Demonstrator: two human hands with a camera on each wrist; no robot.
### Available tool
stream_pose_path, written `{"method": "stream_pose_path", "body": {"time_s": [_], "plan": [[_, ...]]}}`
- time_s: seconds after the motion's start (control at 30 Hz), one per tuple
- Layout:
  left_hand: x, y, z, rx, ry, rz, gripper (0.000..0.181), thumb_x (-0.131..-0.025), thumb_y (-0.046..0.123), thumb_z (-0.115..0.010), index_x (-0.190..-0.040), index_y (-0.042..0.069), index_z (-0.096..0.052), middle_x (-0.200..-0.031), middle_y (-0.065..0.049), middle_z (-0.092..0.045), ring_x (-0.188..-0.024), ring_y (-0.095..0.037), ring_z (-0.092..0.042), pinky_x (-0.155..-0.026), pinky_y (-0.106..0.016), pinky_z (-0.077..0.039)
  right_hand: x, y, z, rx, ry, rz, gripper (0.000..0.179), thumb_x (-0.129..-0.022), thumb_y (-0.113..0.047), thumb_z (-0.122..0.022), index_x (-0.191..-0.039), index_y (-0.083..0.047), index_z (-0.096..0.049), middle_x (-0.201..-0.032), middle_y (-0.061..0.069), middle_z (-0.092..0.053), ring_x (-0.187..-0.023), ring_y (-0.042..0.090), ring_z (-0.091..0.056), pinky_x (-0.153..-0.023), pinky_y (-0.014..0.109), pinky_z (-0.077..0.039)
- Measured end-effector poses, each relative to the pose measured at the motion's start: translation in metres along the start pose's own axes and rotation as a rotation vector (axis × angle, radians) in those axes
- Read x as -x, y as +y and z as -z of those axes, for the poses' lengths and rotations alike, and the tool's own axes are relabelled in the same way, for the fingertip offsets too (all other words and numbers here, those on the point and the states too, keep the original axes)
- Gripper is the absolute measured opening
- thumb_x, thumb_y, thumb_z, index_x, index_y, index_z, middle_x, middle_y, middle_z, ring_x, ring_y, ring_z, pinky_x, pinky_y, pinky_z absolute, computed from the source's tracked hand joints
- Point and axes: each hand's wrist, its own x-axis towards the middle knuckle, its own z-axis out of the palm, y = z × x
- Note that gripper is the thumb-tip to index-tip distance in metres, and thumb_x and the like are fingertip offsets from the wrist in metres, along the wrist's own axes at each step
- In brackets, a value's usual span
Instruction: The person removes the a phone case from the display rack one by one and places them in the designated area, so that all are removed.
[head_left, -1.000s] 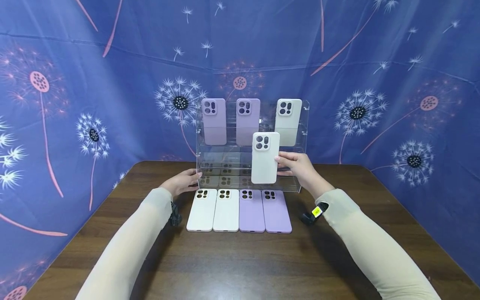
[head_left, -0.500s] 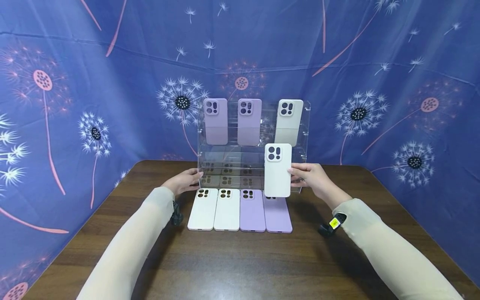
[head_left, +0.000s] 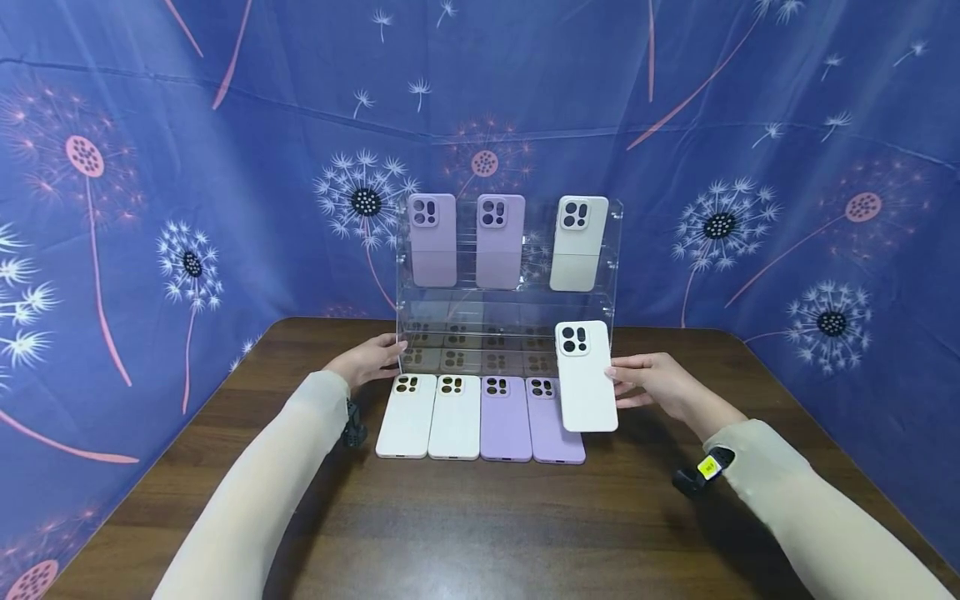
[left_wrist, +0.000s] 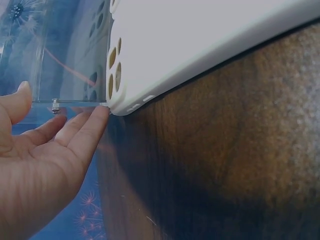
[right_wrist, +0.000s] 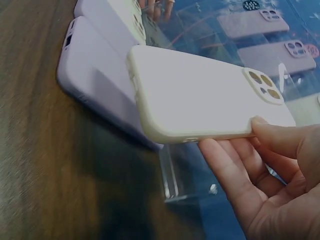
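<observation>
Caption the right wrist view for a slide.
Right hand pinches a white phone case above a purple case on the wooden table.

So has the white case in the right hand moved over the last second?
Yes. The white case went down and rightward from the clear rack's middle tier toward the table.

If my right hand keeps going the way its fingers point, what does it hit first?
Probably the purple case at the right end of the row on the table: the right hand holds the white case just above it, fingers pointing left. Depth is uncertain.
</observation>
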Motion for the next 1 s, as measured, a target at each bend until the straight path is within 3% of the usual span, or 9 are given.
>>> {"method": "stream_pose_path", "body": {"time_s": [0.27, 0.5, 1.0], "plan": [[0.0, 0.002, -0.002, -0.021, 0.001, 0.006, 0.068, -0.107, 0.028, -0.036, -0.156, 0.005, 0.006, -0.162, -0.02, -0.005, -0.149, -0.037, -0.01, -0.121, -0.046, -0.033, 0.011, 0.02, 0.011, -0.03, -0.058, -0.107, 0.057, -0.094, -0.015, -0.065, -0.136, 0.017, -0.043, -0.085, 0.004, -0.07, -0.08, 0.016, -0.067, -0.08, 0.041, -0.064], [0.002, 0.002, -0.004, -0.053, 0.019, 0.02, 0.068, -0.107, 0.028, -0.035, -0.155, 0.005, 0.007, -0.162, -0.02, -0.005, -0.149, -0.037, -0.012, -0.121, -0.046, -0.032, 0.013, 0.033, 0.018, 0.012, -0.095, -0.141, 0.056, -0.094, -0.016, -0.064, -0.134, 0.019, -0.043, -0.085, 0.003, -0.07, -0.079, 0.016, -0.067, -0.08, 0.039, -0.064], [0.005, 0.003, -0.004, -0.074, 0.025, 0.016, 0.069, -0.107, 0.03, -0.037, -0.156, 0.005, 0.004, -0.162, -0.02, -0.007, -0.148, -0.037, -0.015, -0.121, -0.046, -0.032, 0.002, 0.049, 0.01, 0.026, -0.032, -0.244, 0.043, -0.09, -0.012, -0.068, -0.119, 0.017, -0.055, -0.078, 0.007, -0.066, -0.072, 0.014, -0.066, -0.071, 0.033, -0.065]]}}
